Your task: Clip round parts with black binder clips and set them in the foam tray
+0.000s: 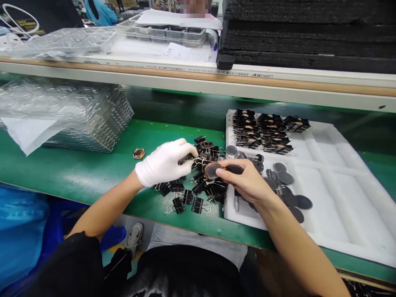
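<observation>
My left hand [168, 161], in a white glove, has its fingers closed on a black binder clip [187, 158] above a pile of clips [208, 149]. Bare, my right hand [243, 177] grips a round watch case [212, 170] with copper-coloured edges and a dark face; a black disc [234, 169] is also between its fingers. The two hands are close together at the left edge of a white foam tray [331, 181]. Loose black discs [284, 177] lie in the tray, and clipped pieces [272, 128] stand in rows at its back.
Another watch case [138, 153] lies on the green table [102, 173] left of my glove. Stacked clear plastic trays [93, 119] stand at the back left. A shelf edge [173, 78] crosses behind, bearing black foam blocks [306, 33]. A person in blue [103, 14] is in the background.
</observation>
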Motion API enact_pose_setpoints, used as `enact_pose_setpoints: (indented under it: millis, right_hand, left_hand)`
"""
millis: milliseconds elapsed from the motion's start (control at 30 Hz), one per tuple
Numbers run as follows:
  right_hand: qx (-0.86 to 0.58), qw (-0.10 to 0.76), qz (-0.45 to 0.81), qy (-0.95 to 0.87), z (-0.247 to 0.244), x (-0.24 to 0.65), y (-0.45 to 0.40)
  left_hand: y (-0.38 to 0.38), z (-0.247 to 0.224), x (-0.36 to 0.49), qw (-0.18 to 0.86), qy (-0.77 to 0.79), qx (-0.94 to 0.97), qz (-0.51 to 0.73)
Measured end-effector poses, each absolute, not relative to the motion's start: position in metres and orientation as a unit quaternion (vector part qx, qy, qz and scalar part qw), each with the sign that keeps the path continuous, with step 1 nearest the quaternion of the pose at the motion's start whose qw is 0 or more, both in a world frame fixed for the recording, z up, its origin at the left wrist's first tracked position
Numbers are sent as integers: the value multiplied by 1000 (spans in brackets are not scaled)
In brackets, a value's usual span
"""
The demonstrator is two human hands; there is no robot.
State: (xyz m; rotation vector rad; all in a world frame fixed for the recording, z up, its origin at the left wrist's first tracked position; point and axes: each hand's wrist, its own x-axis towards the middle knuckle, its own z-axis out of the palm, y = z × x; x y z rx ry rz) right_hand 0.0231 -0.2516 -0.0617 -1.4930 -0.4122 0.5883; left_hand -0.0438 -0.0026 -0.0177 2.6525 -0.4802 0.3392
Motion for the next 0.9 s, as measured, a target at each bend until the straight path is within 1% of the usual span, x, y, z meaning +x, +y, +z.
enact_pose_setpoints:
  millis: [67, 100, 133, 200, 267, 333, 367, 433, 533, 633, 700, 767, 833, 900]
  right_hand:
    - [-683, 655, 249, -207, -61, 22, -250]
    - [-702, 636, 231, -222, -60, 21, -249]
    - [-726, 610, 206, -241, -60, 20, -248]
    - [-770, 544, 162, -291, -57, 17, -243]
    - [-795, 470, 143, -355, -55, 12, -237]
    - [-806, 424, 118, -396, -52, 8, -231]
    - [-809, 421, 97, -399, -50, 6, -228]
    - [-804, 456, 77, -373, -47, 3, -223]
    - [-765, 547, 122, -317, -46, 2, -218]
    - [-733, 610, 139, -267, -47, 5, -219]
    - [-730, 621, 136, -251, -48, 7, -222]
    - [-735, 614, 132, -256, -48, 9, -226]
    - [-739, 603, 122, -273, -46, 9, -230]
    - [-746, 593, 109, -282, -44, 7, -233]
  left_hand:
    - [2, -19, -41, 140, -153, 969, 132]
    - [5, -20, -40, 137, -137, 971, 143]
    - [9, -22, -38, 160, -119, 968, 156]
    - [17, -28, -33, 271, -83, 944, 168]
    - [22, -35, -29, 404, -57, 901, 145]
    - [22, -41, -27, 496, -37, 860, 119]
    - [19, -44, -27, 523, -26, 844, 118]
    - [11, -47, -30, 550, -5, 825, 133]
    - [-4, -49, -40, 539, -27, 828, 151]
    - [-9, -49, -49, 467, -111, 859, 175]
    - [-6, -48, -50, 431, -157, 870, 184]
    - [0, -44, -47, 421, -166, 875, 169]
    - [3, -34, -41, 398, -144, 897, 123]
    - [3, -19, -34, 337, -130, 930, 64]
